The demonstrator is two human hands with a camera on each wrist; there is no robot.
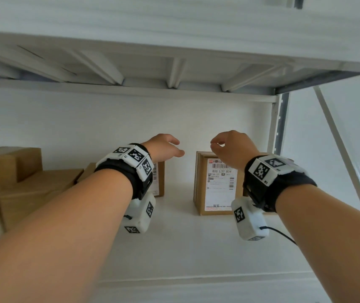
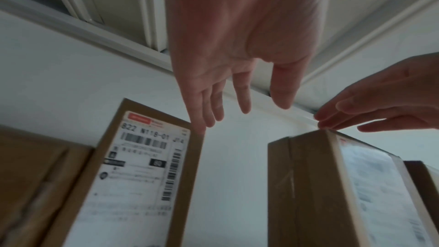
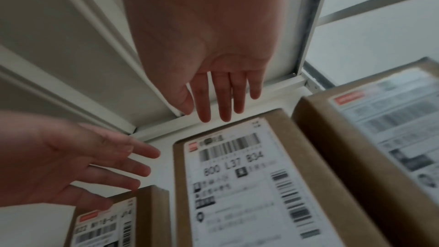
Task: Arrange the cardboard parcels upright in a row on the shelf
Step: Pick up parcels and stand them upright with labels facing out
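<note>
Three labelled cardboard parcels stand upright on the white shelf (image 1: 185, 248). One marked 822 (image 2: 133, 176) is mostly hidden behind my left wrist in the head view (image 1: 160, 178). One marked 800 L37 834 (image 1: 214, 184) (image 3: 237, 185) stands a gap to its right. The third (image 3: 380, 119) stands close on the right. My left hand (image 1: 174, 148) (image 2: 242, 104) hovers with straight fingers over the 822 parcel's top right corner, holding nothing. My right hand (image 1: 216, 145) (image 3: 206, 114) is empty too, its fingertips at the top edge of the 800 parcel; contact is unclear.
Several plain cardboard boxes (image 1: 32, 189) lie flat in a pile at the shelf's left end. The ribbed underside of the upper shelf (image 1: 174, 68) is close overhead. A metal upright post (image 1: 281, 127) and a slanted brace bound the right end.
</note>
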